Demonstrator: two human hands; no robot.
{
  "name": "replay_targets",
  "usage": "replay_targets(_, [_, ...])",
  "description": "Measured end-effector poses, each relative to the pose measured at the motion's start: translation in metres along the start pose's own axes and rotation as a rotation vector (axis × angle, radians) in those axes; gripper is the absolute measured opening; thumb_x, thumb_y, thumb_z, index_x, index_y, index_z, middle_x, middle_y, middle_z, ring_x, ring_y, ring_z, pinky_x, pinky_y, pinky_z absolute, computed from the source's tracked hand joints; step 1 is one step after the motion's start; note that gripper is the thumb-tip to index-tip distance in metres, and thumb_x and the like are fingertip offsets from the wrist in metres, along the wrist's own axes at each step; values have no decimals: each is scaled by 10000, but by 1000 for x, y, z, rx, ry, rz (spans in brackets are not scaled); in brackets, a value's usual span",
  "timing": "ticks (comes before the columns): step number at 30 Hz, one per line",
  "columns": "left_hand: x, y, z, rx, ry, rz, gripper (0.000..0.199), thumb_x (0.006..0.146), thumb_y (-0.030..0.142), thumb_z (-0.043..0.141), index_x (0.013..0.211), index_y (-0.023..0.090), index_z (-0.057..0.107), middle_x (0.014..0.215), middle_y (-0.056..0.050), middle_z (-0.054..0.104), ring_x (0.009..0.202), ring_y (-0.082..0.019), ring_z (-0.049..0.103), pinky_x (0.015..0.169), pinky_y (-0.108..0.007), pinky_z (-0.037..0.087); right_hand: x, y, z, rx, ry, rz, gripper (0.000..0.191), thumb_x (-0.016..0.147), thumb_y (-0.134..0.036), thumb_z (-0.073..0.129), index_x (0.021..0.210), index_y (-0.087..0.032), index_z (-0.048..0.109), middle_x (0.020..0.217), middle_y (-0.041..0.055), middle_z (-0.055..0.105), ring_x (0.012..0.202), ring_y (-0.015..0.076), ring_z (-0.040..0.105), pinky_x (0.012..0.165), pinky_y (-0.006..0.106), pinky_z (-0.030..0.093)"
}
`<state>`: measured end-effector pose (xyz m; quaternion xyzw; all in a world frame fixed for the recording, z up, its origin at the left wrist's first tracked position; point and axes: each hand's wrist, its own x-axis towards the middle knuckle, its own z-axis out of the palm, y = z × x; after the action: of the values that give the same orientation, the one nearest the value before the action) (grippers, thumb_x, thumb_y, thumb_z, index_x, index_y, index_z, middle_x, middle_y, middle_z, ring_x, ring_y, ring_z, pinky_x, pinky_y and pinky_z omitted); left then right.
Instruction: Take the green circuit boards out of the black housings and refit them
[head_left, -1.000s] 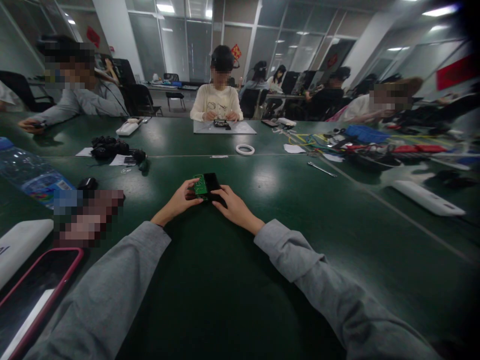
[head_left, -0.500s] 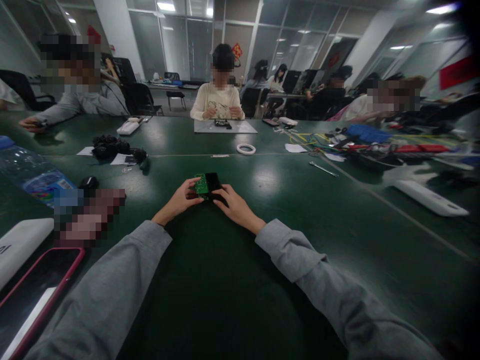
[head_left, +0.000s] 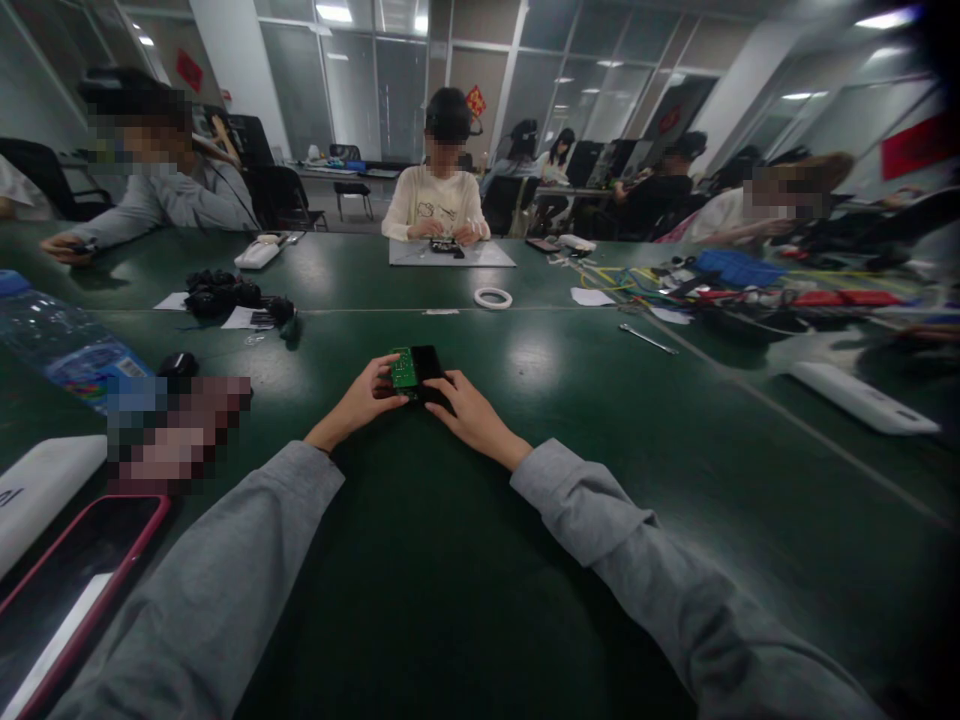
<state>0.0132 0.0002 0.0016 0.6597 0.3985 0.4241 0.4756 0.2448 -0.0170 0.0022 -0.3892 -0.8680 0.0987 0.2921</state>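
Note:
A small device with a green circuit board [head_left: 403, 368] on its left part and a black part [head_left: 427, 364] on its right is held between both hands over the dark green table [head_left: 450, 560]. My left hand [head_left: 364, 398] grips the board's left edge, with the thumb below and fingers at the side and top. On the other side, my right hand [head_left: 471, 412] is closed on the black part, fingers along its right and lower edge. The underside of the device is hidden.
At left are a water bottle [head_left: 75, 345], a white power bank [head_left: 45, 490] and a red-edged phone [head_left: 82, 580]. Ahead lie black cables [head_left: 232, 295], a tape roll [head_left: 493, 298] and a wrench [head_left: 647, 339]. A white power bank [head_left: 862, 397] lies right. People sit around the table.
My hands and the device have hardly moved. Across the table, a person's hands have shifted slightly over the white board.

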Motion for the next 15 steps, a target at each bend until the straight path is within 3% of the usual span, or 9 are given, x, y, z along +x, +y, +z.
replay_targets(9, [3,-8,-1,14,10,0,782,671,245,767,1341,212,365,1289,-145,518,1072,-235,587,955,-481,451,0,-1,0,-77,14,20,376,930,-288,528,1296,-259,446,1233,116,430,1125,271,500,914,471,487])
replay_targets(15, [5,-14,-2,17,13,23,775,666,262,770,1333,209,376,1289,-146,517,1056,-231,598,954,-483,450,-3,5,4,-120,87,97,390,906,-286,550,1285,-255,459,1192,125,449,1096,304,499,886,515,485])
